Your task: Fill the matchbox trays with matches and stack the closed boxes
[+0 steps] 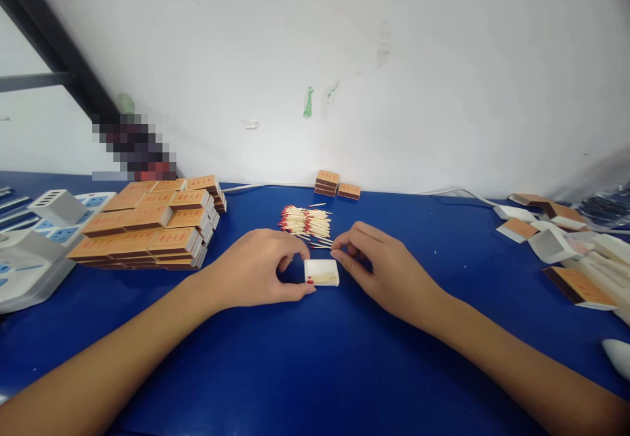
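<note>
Think of the one little white tray point(329, 266) as the middle of a clock, with the wall point(443, 81) at twelve. A few matches lie in its near side, too squished together to count. The left hand point(263, 266) is at nine, pinching the tray's left end between thumb and finger. The right hand point(388, 268) is at three, its fingertips close together by the tray's far right corner; I can't tell if it holds a match. A few loose matches point(322, 243) lie at twelve, just past the tray. At eleven is a big match pile point(305, 220) with red tips, far too many to count.

Further off at twelve stands a stack of three boxes point(327, 182), and one single box point(349, 191) sits on its right. Between nine and ten is a big box stack point(162, 216), many hidden, so no count. It blocks part of the white power strip point(101, 201), which has two white plugs point(58, 207). Between two and three is a messy box heap point(554, 242). Red Chinese letters on the orange boxes look like 安全火柴.
</note>
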Demonstrator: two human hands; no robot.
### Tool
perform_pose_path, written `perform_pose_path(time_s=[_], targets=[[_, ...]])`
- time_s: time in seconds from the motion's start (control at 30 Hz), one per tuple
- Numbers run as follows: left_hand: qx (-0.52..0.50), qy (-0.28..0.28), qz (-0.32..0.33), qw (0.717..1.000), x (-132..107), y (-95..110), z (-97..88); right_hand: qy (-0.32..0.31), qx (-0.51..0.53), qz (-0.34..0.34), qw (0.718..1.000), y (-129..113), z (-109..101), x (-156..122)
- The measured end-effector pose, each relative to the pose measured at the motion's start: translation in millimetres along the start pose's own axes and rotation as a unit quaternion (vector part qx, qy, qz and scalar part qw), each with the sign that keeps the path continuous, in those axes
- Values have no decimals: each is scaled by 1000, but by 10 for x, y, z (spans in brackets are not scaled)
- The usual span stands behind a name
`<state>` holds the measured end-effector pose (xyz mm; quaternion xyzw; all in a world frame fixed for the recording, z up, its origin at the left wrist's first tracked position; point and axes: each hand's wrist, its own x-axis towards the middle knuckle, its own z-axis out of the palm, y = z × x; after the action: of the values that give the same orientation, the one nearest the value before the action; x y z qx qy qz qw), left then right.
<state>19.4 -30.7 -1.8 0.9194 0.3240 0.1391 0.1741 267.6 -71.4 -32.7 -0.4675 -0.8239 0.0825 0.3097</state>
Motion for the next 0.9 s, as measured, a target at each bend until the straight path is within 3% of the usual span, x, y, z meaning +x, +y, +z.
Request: perform_pose_path(time_s=[0.33,0.6,0.77,0.9], targets=[[-17,-21,15,1000,-13,64,37,-40,-7,53,998,102,112,130],[-3,-18,-9,1000,-4,24,18,-79,-47,48,995,132,-19,82],[4,-8,-21,1000,22,8,24,-62,10,63,996,21,-95,40],[5,-5,-21,1000,23,-2,29,-93,38,47,994,-93,-69,-6]])
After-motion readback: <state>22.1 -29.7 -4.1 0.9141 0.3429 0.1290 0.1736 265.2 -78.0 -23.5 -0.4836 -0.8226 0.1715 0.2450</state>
